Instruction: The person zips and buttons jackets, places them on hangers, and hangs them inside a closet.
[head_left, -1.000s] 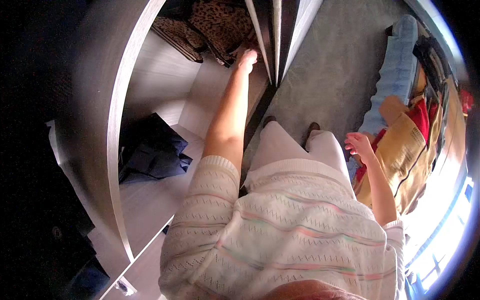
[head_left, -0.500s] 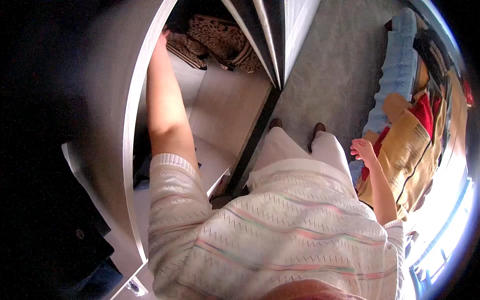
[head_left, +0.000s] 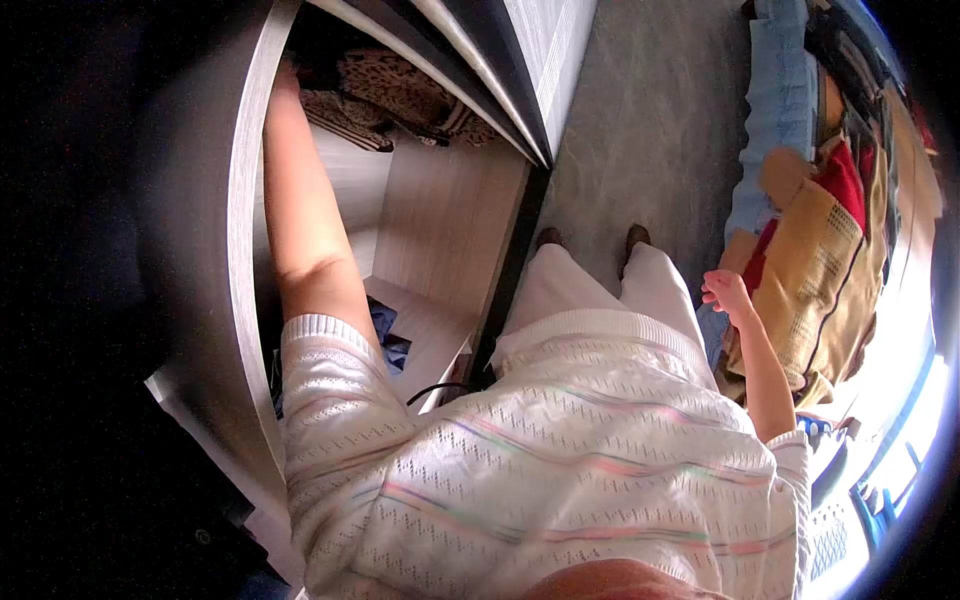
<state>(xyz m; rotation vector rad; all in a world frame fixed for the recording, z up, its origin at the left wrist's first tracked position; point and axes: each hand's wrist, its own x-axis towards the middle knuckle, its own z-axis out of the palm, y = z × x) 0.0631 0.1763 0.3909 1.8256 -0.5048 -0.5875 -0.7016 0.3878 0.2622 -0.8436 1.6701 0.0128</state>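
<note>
The left hand reaches into the compartment, its fingers lost in shadow, so their spread and any hold cannot be told; the leopard-patterned cloth lies just beside them. The right hand curls loosely, fingers slightly apart, near the mustard cloth

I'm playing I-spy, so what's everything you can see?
cupboard: one, grey, left
patterned clothes: can't count, brown and black, cupboard top
blue cloth: can't count, dark, in cupboard
floor: one, grey, top
wavy cloth: one, light blue, right
blanket: one, gold, right
red cloth: can't count, red, by blanket
cord: one, black, by sweater
sweater: one, white with coloured stripes, bottom
trousers: one pair, white, middle
shoes: two, brown, past trousers
left hand: one, bare, inside cupboard
right hand: one, bare, right
</note>
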